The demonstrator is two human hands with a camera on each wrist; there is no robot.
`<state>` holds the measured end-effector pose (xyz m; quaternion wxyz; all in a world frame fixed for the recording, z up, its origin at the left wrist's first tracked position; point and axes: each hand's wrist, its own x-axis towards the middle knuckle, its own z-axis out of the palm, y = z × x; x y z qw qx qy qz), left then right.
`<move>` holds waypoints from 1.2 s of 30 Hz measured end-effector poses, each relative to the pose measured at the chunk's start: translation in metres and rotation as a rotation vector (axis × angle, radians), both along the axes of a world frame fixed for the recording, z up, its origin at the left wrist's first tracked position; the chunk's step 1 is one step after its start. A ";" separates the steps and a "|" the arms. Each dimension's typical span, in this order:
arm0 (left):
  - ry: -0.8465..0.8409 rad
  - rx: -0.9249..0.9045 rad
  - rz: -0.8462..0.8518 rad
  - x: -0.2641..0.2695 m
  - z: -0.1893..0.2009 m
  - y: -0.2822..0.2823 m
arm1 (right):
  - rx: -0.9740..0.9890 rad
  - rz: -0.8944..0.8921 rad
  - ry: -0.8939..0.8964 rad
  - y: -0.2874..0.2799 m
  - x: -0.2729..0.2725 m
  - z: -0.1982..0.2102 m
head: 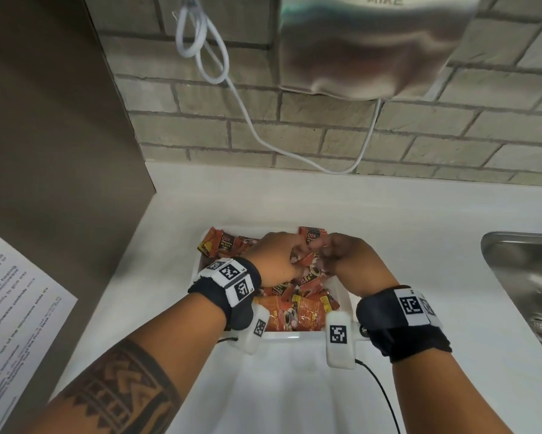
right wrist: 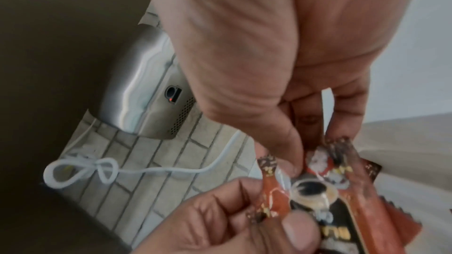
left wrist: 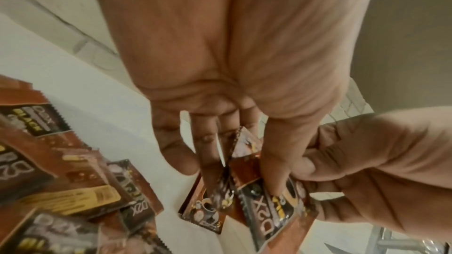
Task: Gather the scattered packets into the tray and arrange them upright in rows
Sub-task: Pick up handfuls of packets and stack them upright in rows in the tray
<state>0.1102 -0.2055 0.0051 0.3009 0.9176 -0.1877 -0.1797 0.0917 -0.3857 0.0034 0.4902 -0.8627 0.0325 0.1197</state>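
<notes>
The packets [head: 307, 311] are orange-brown coffee sachets piled loose in a white tray [head: 344, 296] at the centre of the head view. Most lie flat or tilted at mixed angles, long axes crossing one another. A few at the upper left corner of the tray [head: 221, 245] and one at the upper middle [head: 312, 234] stand nearly upright, their printed tops toward the wall. The heap overlaps too much for a sure count; at least a dozen show.

Both hands meet over the upper middle of the tray. The left hand [head: 274, 258] has its fingers curled, and in the left wrist view they pinch a small bunch of packets [left wrist: 234, 163], long axes running down from the fingertips toward the tray floor. The right hand [head: 346, 258] also has its fingers bent close together; in the right wrist view its thumb and fingers pinch the top edge of a packet [right wrist: 322, 181] showing a coffee cup, while the left thumb [right wrist: 300, 233] presses the same packet lower down.

The tray sits on a white counter [head: 404, 220]. A steel sink [head: 526, 277] is at the right edge, a printed sheet [head: 9, 308] at the left. On the brick wall [head: 294, 133] above hang one steel hand dryer [head: 366, 45] and its looped white cord [head: 200, 42].
</notes>
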 end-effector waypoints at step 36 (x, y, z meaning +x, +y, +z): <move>0.170 0.086 0.189 -0.007 0.000 0.038 | -1.048 0.572 0.275 0.033 -0.014 -0.006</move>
